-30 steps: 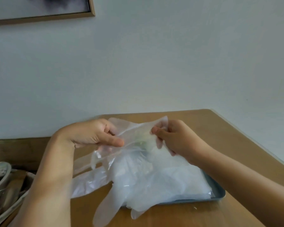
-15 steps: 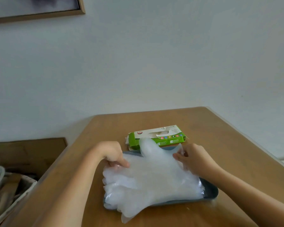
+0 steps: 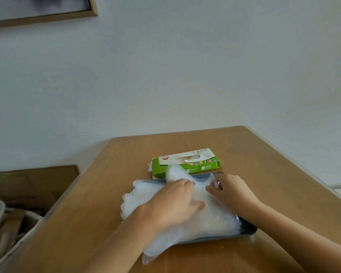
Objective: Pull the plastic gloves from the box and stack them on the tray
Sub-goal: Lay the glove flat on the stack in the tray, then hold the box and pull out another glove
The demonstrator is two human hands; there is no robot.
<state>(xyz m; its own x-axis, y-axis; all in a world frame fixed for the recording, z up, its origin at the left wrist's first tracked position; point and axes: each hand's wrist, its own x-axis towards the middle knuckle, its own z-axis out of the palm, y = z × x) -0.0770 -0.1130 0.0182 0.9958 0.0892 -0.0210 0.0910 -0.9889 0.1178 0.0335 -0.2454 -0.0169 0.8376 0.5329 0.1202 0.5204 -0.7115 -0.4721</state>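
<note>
On tray (image 3: 248, 229), gloves (image 3: 215, 219) past left edge

One bench (image 3: 106, 194) carries one tray (image 3: 249, 229) and one box (image 3: 185, 164). The gloves (image 3: 215, 219) form one stack on the tray; the translucent layers overlap, so the number of individual gloves cannot be determined. Two hands are in view: one left hand (image 3: 175, 205) and one right hand (image 3: 231, 191). One framed picture (image 3: 47, 17) hangs on the wall (image 3: 185, 75). The items (image 3: 0, 223) in the lower left corner are too blurred for a count.
</note>
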